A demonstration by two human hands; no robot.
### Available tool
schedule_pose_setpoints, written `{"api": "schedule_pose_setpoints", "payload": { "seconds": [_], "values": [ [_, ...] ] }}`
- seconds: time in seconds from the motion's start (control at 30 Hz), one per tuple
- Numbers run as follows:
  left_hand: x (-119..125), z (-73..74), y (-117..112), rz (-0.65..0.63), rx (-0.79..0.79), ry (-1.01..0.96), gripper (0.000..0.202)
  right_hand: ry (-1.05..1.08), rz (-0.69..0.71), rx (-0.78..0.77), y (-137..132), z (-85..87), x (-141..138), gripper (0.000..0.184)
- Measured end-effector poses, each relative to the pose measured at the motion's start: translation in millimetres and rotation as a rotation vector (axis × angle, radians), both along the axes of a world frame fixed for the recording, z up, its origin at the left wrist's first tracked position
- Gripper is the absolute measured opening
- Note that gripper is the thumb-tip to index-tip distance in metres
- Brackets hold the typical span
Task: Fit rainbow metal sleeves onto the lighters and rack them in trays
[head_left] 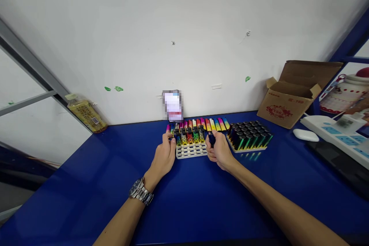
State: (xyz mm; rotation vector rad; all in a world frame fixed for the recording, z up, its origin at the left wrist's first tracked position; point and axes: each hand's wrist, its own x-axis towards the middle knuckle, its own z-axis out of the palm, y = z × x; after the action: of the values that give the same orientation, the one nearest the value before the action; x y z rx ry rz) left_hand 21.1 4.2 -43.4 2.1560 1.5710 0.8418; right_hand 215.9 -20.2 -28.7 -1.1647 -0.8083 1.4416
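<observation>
A pale tray with rows of holes (191,150) lies on the blue table, and its back row holds upright lighters (189,135) with coloured bodies and dark tops. At the tray's left end, my left hand (163,156) has its fingers closed beside the leftmost lighter; what they pinch is hidden. My right hand (221,149) grips a dark lighter (211,139) by the tray's right end. Behind the tray, a line of flat, multicoloured lighters (218,124) lies along the wall. Right of my right hand stands a second tray packed with dark, shiny lighters (249,136).
A phone with a blurred screen (173,105) leans on the wall. To the left stands a tilted drink bottle (86,113). On the right are an open cardboard box (288,100), a white case (306,135), a power strip (334,132) and a black flat object (337,165).
</observation>
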Motion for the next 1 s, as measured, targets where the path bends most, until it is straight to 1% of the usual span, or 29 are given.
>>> {"api": "schedule_pose_setpoints", "payload": {
  "seconds": [0.07,0.17,0.3,0.4,0.5,0.7,0.8,0.87,1.0],
  "values": [
    [-0.4,-0.4,-0.6,-0.020,-0.005,-0.023,0.030,-0.021,0.017,0.088,0.8,-2.8,1.6,0.041],
    [0.1,-0.4,-2.1,-0.064,-0.013,-0.045,0.027,-0.098,0.053,0.332,0.8,-6.2,3.7,0.033],
    [1.7,-2.5,-3.2,-0.125,-0.018,-0.065,0.024,-0.354,0.051,0.608,0.9,-6.5,6.1,0.026],
    [2.3,-5.1,-2.7,-0.138,-0.013,-0.073,0.023,-0.551,0.005,0.745,2.1,-5.7,7.6,0.026],
    [2.5,-6.5,-2.3,-0.149,-0.013,-0.091,0.024,-0.611,0.022,0.770,3.6,-7.1,8.3,0.024],
    [3.3,-4.4,-4.2,-0.210,-0.046,-0.115,0.024,-0.635,0.110,0.712,2.4,-12.2,4.7,0.024],
    [4.5,-3.4,-5.8,-0.223,-0.062,-0.120,0.024,-0.694,0.137,0.691,1.7,-11.8,2.0,0.024],
    [5.4,-3.5,-6.4,-0.227,-0.066,-0.122,0.024,-0.766,0.158,0.711,2.5,-10.5,0.4,0.023],
    [6.8,-4.1,-6.8,-0.244,-0.063,-0.115,0.025,-0.905,0.202,0.802,6.5,-7.3,-3.3,0.023]
  ]
}}
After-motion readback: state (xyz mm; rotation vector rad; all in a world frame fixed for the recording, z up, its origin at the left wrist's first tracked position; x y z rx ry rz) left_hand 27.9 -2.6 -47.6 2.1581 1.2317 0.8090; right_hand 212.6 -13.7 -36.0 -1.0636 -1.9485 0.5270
